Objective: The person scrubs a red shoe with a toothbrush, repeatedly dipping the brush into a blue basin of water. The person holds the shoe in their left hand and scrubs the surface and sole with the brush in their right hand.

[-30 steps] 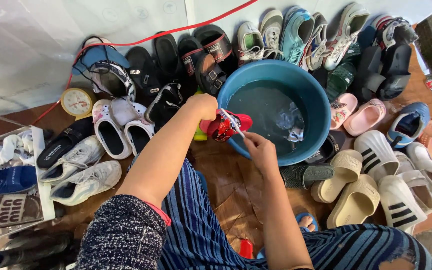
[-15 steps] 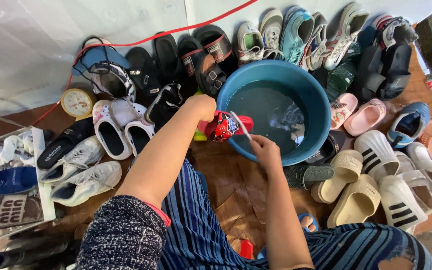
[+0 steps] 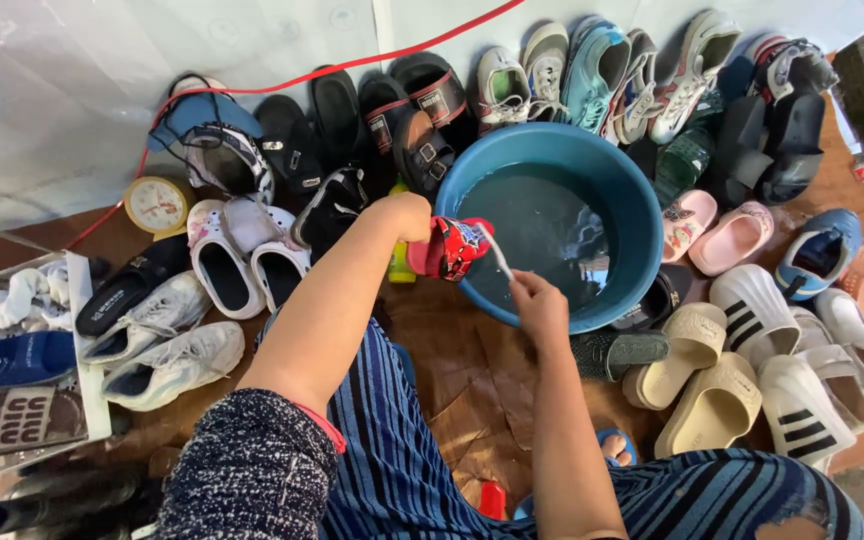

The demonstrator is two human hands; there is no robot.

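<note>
- Tray [image 3: 92, 400] — at 9 o'clock of the view, holding white socks and dark folded items.
- Yellow clock [image 3: 156, 204] — on the floor at 10 o'clock, beside a white clog pair [image 3: 242, 258]; grey-white sneakers [image 3: 167, 345] lie just below the clogs.
- Black sandals [image 3: 392, 115] — in a row against the wall at 12 o'clock; a red cable [image 3: 282, 84] runs above them.
- Left hand [image 3: 407, 215] — closed around the heel end of a small red shoe [image 3: 452, 247], fingers wrapped and pressed onto it.
- Small red shoe — held in the air at the 9 o'clock rim of the blue basin [image 3: 632, 215], partly over the water.
- Right hand [image 3: 539, 305] — at the basin's 7 o'clock rim, fingers pinching a thin white brush handle [image 3: 498, 256]; the far end of the handle touches the red shoe.
- Blue basin — filled with water, standing on the brown floor.
- Pink slippers [image 3: 717, 230] — at 3 o'clock of the basin.
- Beige and white slides [image 3: 752, 350] — at 4 o'clock of the basin, side by side.
</note>
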